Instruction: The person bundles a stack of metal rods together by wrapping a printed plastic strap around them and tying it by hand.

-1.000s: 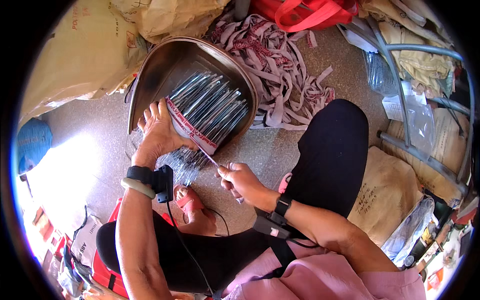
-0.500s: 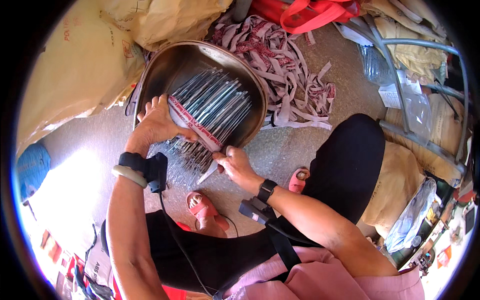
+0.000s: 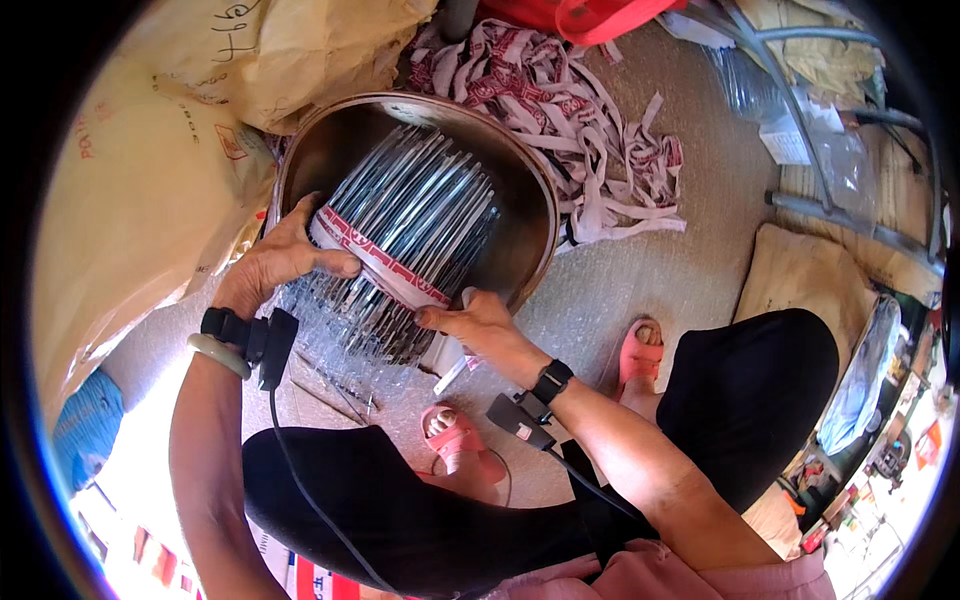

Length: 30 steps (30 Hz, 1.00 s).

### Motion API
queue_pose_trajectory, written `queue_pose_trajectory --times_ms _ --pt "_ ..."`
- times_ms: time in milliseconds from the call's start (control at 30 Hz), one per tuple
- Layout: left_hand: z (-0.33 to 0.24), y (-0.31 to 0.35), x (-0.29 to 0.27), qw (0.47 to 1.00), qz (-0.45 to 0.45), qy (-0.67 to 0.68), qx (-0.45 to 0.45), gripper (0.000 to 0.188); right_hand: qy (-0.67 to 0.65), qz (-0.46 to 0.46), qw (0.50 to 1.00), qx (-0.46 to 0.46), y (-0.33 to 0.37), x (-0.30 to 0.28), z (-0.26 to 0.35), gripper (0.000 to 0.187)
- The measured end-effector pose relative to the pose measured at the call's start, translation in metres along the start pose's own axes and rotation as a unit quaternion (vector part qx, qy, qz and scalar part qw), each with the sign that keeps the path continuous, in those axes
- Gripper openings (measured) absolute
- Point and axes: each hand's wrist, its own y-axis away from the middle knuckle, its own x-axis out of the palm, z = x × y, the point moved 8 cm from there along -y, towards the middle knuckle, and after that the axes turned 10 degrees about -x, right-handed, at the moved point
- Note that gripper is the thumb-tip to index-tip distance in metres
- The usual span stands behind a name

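Grey floor shows between the things. At left, one blue bag is partly cut off by the dark lens rim; two tan sacks fill the far left, how far they overlap being hard to tell. One left hand grips a rod bundle at its left side, thumb across one printed band, fingertips partly hidden. The bundle leans in one brown basin, its overlapping rods too many to count; clear plastic film blurs their near ends. One right hand pinches the band's right end, its other fingers mostly hidden. Beyond the basin, tangled strips defy counting, and one red bag is cut off at the far edge. Two pink sandals are partly visible, left and right.
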Motion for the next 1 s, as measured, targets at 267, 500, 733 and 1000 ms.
queue_pose_trajectory --times_ms 267,500,733,1000 --pt "0.001 -0.001 0.001 0.999 0.016 0.022 0.027 0.134 -0.201 -0.007 0.979 0.02 0.002 0.009 -0.037 0.05" --pt "0.006 -0.005 0.003 0.998 0.027 0.036 0.045 0.124 -0.209 0.033 0.977 -0.012 0.001 0.01 -0.019 0.046" --pt "0.022 -0.017 0.003 0.993 0.06 0.099 0.036 0.115 -0.383 0.107 0.917 0.018 -0.016 0.035 -0.049 0.049" --pt "0.0 -0.003 0.012 0.994 0.08 0.073 0.003 0.123 -0.351 0.092 0.931 0.036 -0.014 0.027 -0.052 0.059"
